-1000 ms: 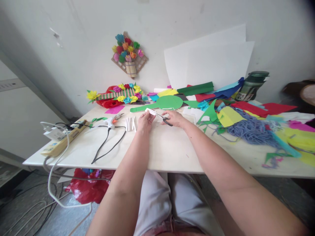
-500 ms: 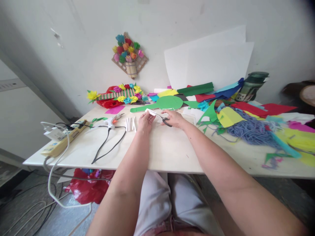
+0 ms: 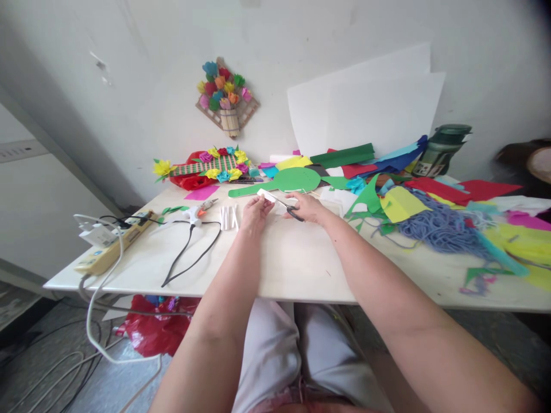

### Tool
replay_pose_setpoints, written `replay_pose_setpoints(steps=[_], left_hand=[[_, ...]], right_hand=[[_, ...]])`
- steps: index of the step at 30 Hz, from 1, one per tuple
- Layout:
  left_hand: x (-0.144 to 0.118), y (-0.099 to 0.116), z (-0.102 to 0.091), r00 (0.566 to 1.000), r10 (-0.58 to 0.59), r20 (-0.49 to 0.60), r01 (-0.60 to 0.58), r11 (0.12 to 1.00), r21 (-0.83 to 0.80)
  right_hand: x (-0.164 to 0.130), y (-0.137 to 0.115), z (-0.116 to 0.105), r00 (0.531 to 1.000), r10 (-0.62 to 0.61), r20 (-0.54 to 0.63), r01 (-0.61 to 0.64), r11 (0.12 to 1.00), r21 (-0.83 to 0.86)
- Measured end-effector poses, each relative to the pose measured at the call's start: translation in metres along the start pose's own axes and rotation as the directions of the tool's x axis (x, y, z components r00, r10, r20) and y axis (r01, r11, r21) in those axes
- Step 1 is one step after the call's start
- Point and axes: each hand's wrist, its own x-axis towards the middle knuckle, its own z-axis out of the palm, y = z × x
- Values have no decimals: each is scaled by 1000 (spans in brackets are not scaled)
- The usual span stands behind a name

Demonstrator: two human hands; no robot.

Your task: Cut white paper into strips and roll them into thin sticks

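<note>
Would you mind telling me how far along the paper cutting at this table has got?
Done: several white strips lie cut beside the glue gun. In hand: the left hand holds a white paper piece while the right hand works the scissors into it. Left: that piece is not yet cut through.

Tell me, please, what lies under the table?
Under the table are a red plastic bag, grey cables on the floor and the person's lap. The tabletop hides everything farther back.

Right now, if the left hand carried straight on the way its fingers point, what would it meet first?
Probably the green paddle-shaped cutout, lying just beyond the white paper piece that the left hand holds; depth is hard to judge.
</note>
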Motion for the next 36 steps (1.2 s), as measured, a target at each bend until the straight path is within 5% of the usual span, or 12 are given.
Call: replay_pose_setpoints(steps=[9, 28, 36], left_hand=[[1, -5, -3, 996, -11, 94, 6, 999, 54], [6, -4, -7, 995, 7, 100, -15, 997, 76], [2, -4, -1, 998, -20, 59, 19, 999, 28]], right_hand=[[0, 4, -2, 999, 9, 39, -11, 999, 41], [5, 7, 3, 1000, -15, 3, 14, 998, 54], [3, -5, 1, 998, -29, -59, 16, 980, -199]])
